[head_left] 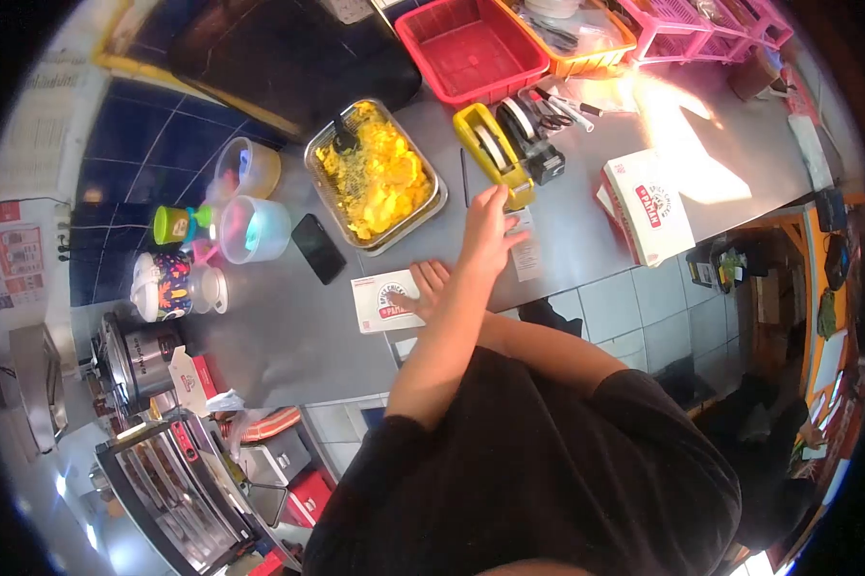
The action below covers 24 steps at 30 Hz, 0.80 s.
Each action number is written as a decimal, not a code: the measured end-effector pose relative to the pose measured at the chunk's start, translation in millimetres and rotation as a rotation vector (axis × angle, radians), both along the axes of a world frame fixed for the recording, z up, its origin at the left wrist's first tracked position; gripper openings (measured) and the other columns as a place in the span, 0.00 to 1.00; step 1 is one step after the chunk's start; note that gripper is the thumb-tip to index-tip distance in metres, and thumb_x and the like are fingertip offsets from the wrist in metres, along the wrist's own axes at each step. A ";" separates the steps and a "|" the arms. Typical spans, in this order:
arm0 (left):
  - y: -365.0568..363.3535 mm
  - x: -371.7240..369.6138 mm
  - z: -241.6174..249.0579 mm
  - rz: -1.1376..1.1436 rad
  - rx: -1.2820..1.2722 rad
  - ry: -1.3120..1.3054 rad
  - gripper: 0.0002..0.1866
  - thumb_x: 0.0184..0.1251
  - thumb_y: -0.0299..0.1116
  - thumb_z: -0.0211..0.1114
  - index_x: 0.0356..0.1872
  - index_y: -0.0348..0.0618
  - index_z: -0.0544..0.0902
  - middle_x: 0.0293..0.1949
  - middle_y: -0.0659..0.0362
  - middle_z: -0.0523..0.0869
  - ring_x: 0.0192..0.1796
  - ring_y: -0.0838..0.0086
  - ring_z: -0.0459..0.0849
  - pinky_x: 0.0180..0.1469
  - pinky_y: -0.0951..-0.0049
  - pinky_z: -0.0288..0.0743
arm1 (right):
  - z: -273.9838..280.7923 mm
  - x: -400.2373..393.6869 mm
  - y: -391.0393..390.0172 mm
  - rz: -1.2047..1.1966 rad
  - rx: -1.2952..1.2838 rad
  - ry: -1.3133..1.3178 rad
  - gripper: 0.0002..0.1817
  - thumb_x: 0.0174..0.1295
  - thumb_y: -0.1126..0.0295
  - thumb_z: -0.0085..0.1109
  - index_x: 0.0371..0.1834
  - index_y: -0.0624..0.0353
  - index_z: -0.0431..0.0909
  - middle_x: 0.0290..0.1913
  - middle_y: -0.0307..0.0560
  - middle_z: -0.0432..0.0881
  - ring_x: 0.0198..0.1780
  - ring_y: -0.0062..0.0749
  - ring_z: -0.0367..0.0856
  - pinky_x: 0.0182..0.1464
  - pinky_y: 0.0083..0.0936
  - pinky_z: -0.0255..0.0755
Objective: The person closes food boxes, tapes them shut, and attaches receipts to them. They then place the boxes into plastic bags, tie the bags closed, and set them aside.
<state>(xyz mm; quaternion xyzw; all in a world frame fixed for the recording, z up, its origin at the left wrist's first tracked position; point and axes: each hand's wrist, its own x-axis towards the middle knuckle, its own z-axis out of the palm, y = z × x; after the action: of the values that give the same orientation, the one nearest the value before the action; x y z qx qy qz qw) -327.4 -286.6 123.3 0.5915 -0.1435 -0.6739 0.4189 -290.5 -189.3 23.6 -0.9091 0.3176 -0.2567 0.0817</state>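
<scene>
One printed carton (371, 305) is held down on the steel counter (308, 365) by the right hand (427, 291), laid flat and unclenched. One phone (318, 249) is seen just beyond. One yellow tape dispenser (505, 167) is reached by the left hand (490, 230); whether tape is pinched cannot be told. Tape-drawing is judged in hand; a firm pinch seems called for. Farther off are one food tray (408, 225), one black tape dispenser (546, 161), at least two stacked cartons (648, 206), one red basket (476, 53) and one orange basket (600, 63).

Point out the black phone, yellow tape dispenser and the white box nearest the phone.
Black phone (318, 250): head view, middle of its upper face.
Yellow tape dispenser (492, 152): head view, middle of its body.
White box (376, 300): head view, printed top.
</scene>
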 end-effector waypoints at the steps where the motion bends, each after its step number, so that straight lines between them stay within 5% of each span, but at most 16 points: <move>1: -18.0 -12.9 -14.6 0.022 0.059 0.048 0.25 0.75 0.47 0.63 0.64 0.42 0.74 0.59 0.47 0.78 0.58 0.47 0.79 0.54 0.40 0.79 | 17.6 -11.0 0.6 0.035 0.080 -0.022 0.31 0.65 0.50 0.53 0.74 0.35 0.69 0.68 0.77 0.69 0.70 0.71 0.68 0.74 0.62 0.56; 4: -50.8 -27.5 -52.8 0.168 0.114 0.136 0.20 0.75 0.46 0.63 0.58 0.43 0.78 0.56 0.49 0.80 0.53 0.49 0.81 0.53 0.38 0.78 | 15.0 -20.2 1.3 0.057 0.175 -0.067 0.33 0.63 0.49 0.56 0.74 0.37 0.70 0.68 0.75 0.69 0.69 0.70 0.69 0.74 0.60 0.58; 6: -43.3 -32.2 -57.9 0.207 0.084 0.123 0.15 0.75 0.43 0.64 0.51 0.44 0.81 0.52 0.51 0.83 0.49 0.54 0.83 0.53 0.45 0.79 | 3.5 -18.5 0.0 -0.018 -0.006 -0.068 0.38 0.57 0.46 0.63 0.74 0.38 0.70 0.70 0.74 0.67 0.72 0.69 0.65 0.75 0.58 0.56; 8: -24.1 -31.6 -64.8 0.234 -0.181 0.179 0.12 0.75 0.40 0.64 0.50 0.45 0.82 0.49 0.55 0.84 0.49 0.60 0.84 0.53 0.54 0.80 | 16.1 -27.8 -0.9 0.040 0.109 -0.027 0.40 0.55 0.45 0.66 0.74 0.37 0.70 0.71 0.74 0.66 0.73 0.68 0.64 0.76 0.57 0.55; 10: -6.4 -44.8 -60.8 0.202 -0.173 0.051 0.11 0.74 0.38 0.65 0.44 0.41 0.85 0.44 0.56 0.86 0.48 0.67 0.85 0.50 0.61 0.79 | 31.4 -33.1 -7.5 0.109 0.218 0.020 0.41 0.53 0.44 0.68 0.74 0.37 0.70 0.71 0.73 0.65 0.74 0.67 0.62 0.76 0.56 0.54; 12: 7.1 -46.1 -71.9 -0.029 -0.554 -0.641 0.10 0.70 0.36 0.66 0.38 0.38 0.87 0.44 0.53 0.86 0.48 0.63 0.84 0.52 0.62 0.77 | 34.8 -29.5 -11.3 0.146 0.311 0.124 0.43 0.51 0.44 0.70 0.73 0.36 0.70 0.71 0.73 0.65 0.73 0.68 0.63 0.76 0.56 0.54; 13: 4.9 -42.6 -78.0 -0.110 -0.677 -1.105 0.12 0.68 0.36 0.65 0.34 0.36 0.87 0.40 0.46 0.87 0.44 0.54 0.86 0.52 0.57 0.78 | 35.2 -29.0 -11.9 0.144 0.300 0.105 0.45 0.48 0.44 0.73 0.73 0.35 0.70 0.71 0.74 0.65 0.72 0.69 0.63 0.76 0.56 0.53; 14: 8.8 -38.5 -83.3 -0.077 -0.650 -1.122 0.12 0.68 0.36 0.65 0.34 0.36 0.87 0.40 0.46 0.87 0.44 0.54 0.86 0.52 0.57 0.78 | 34.9 -29.5 -13.0 0.186 0.301 0.107 0.45 0.48 0.44 0.73 0.73 0.35 0.70 0.71 0.74 0.65 0.72 0.69 0.63 0.76 0.56 0.53; 16: 16.8 -27.1 -54.7 -0.463 -0.297 -1.063 0.14 0.67 0.38 0.65 0.31 0.35 0.87 0.39 0.43 0.88 0.40 0.47 0.86 0.51 0.53 0.79 | 43.7 -29.1 -14.0 0.151 0.373 0.179 0.43 0.47 0.46 0.73 0.72 0.34 0.72 0.71 0.73 0.65 0.70 0.70 0.65 0.74 0.57 0.55; 20: 74.0 23.5 22.5 -0.222 -0.372 -1.141 0.15 0.72 0.39 0.62 0.38 0.34 0.84 0.33 0.47 0.88 0.35 0.50 0.86 0.43 0.56 0.79 | 8.0 -17.3 -6.1 0.131 0.245 0.011 0.40 0.48 0.49 0.72 0.70 0.34 0.75 0.69 0.72 0.67 0.67 0.68 0.67 0.72 0.58 0.57; 22: 113.2 72.3 -4.7 0.083 -0.553 -0.902 0.18 0.76 0.45 0.61 0.40 0.37 0.84 0.24 0.58 0.86 0.28 0.71 0.80 0.37 0.71 0.75 | 0.2 -16.7 -9.7 0.073 0.062 -0.019 0.36 0.49 0.50 0.72 0.66 0.37 0.78 0.65 0.70 0.69 0.66 0.66 0.68 0.70 0.58 0.59; 24: 154.1 108.3 15.7 0.189 -0.232 -0.553 0.19 0.77 0.46 0.60 0.34 0.39 0.82 0.20 0.65 0.77 0.25 0.82 0.73 0.30 0.79 0.67 | 17.7 -21.1 -9.5 0.037 0.100 0.003 0.36 0.49 0.48 0.72 0.65 0.37 0.80 0.63 0.69 0.70 0.66 0.64 0.68 0.71 0.57 0.59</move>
<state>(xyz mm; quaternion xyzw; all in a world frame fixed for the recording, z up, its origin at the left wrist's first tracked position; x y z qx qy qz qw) -219.1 -132.5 139.0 0.7112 -0.2722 -0.4246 0.4897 -311.6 -198.8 41.3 -0.9100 0.3132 -0.2377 0.1313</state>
